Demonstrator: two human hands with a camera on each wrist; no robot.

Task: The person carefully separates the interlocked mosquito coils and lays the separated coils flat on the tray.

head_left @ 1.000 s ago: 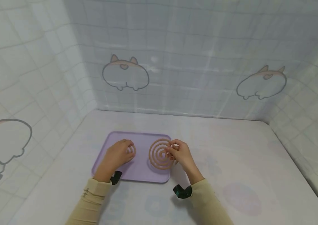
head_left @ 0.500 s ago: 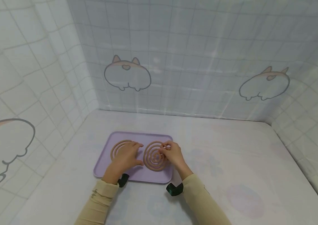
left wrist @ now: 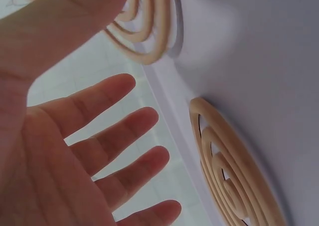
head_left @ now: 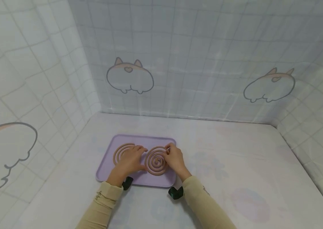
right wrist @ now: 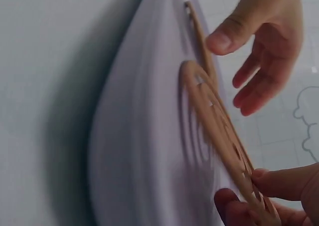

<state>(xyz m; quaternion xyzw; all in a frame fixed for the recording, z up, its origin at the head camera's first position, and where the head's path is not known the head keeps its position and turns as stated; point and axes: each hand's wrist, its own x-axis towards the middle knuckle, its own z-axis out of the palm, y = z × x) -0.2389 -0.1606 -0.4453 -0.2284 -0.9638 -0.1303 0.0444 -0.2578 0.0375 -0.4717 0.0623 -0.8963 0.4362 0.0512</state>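
Note:
Two tan spiral mosquito coils are at the pale purple tray (head_left: 105,168). My right hand (head_left: 175,159) pinches the right coil (head_left: 157,161) at its outer right side between thumb and fingers. In the right wrist view this coil slants, its near side lifted above the tray. The left coil (left wrist: 225,136) lies on the tray, partly covered by my left hand (head_left: 130,160) in the head view. Fingers spread and thumb apart, that hand holds nothing. Its thumb and fingertips point toward the left edge of the right coil.
A white table (head_left: 230,159) extends around the tray, widest to the right. Tiled-pattern sheets with cartoon animals (head_left: 130,78) hang behind and at both sides. Small dark devices (head_left: 176,192) sit at both wrists.
My right hand has brought its coil leftward and lower over the tray. The left hand has released the left coil and shifted right, its fingers spreading toward the right coil.

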